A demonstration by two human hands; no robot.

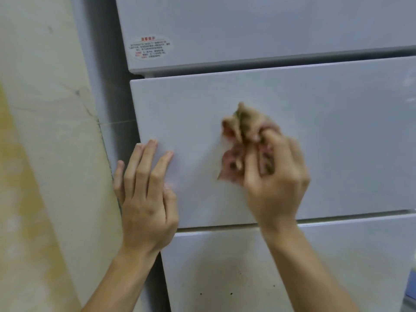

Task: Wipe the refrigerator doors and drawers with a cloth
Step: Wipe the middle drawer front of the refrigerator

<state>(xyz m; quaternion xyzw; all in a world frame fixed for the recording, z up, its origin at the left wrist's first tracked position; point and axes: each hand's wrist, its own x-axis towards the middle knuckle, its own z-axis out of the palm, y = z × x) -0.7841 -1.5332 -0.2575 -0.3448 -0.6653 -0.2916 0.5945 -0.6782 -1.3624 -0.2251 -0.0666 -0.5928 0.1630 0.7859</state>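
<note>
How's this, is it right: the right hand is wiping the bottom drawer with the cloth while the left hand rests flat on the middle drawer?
Not quite: in the head view the right hand wipes the middle drawer with the cloth, not the bottom one. The left hand does rest flat on the middle drawer.

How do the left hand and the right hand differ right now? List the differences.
The left hand lies with straight fingers, while the right hand curls its fingers. The left hand holds nothing, while the right hand grips the cloth. The left hand looks sharp, while the right hand is blurred. Both are at the middle drawer front.
</note>
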